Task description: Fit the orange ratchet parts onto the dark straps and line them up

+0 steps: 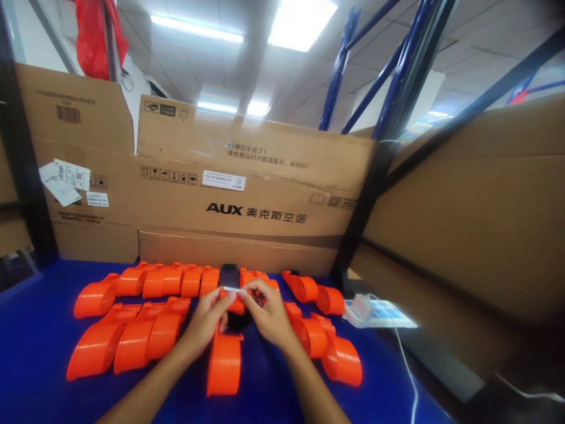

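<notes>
Fingers of both hands point(241, 315) pinch a white strip point(232, 289) before the "AUX" carton point(247, 194).

Both forearms enter from the bottom edge of the frame and converge toward the lower centre. The left hand point(207, 321) sits left of centre, palm turned inward, its fingers point(226, 296) pinched together at the tips. The right hand point(267, 318) mirrors it just to the right, knuckles up, fingertips point(245, 292) pinched too. The two sets of fingertips nearly meet, wrists bare and slightly bent.
</notes>
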The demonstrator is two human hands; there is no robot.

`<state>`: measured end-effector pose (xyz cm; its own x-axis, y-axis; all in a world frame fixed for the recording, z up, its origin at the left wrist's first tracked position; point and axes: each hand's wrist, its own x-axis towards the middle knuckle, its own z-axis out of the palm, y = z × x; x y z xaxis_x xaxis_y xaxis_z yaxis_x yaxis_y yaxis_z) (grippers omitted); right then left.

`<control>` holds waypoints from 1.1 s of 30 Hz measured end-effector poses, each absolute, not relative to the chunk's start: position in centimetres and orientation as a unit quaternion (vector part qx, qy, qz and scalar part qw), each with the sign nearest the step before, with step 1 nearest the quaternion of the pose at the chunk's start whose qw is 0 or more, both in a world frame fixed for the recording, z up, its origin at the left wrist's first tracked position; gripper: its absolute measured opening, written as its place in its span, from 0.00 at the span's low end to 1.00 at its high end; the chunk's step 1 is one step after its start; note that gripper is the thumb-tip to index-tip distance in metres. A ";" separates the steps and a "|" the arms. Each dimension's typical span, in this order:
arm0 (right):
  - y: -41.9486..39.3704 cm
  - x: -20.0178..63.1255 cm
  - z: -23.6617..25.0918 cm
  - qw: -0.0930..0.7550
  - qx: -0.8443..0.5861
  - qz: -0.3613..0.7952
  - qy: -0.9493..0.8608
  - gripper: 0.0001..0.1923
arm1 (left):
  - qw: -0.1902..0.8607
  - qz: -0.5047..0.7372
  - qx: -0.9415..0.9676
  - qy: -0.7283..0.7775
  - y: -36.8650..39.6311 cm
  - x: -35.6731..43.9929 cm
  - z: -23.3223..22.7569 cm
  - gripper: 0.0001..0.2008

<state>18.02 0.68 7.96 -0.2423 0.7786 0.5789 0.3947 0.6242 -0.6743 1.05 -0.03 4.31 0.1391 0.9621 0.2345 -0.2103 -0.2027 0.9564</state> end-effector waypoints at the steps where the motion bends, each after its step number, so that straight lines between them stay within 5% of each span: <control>1: 0.7 18.1 8.0 0.481 -0.385 0.201 -0.762 0.12 | 0.528 0.558 0.538 0.349 0.0 1.0 4.3 0.20; 16: 2.0 21.3 8.5 0.594 -0.384 0.175 -0.685 0.10 | 0.561 0.618 0.437 0.336 0.3 -0.5 5.7 0.21; 24: 2.2 20.5 7.4 0.391 -0.456 0.110 -0.792 0.05 | 0.618 0.602 0.370 0.344 1.0 -1.0 5.8 0.25; 33: 1.6 19.8 7.2 0.327 -0.423 0.126 -0.836 0.07 | 0.667 0.584 0.321 0.333 1.1 -1.0 5.4 0.25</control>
<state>19.79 1.64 7.21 -0.4290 0.7892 0.4394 0.6245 0.6106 -0.4870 -1.02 1.14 5.39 0.0953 0.9931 -0.0691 -0.5652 0.1111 0.8174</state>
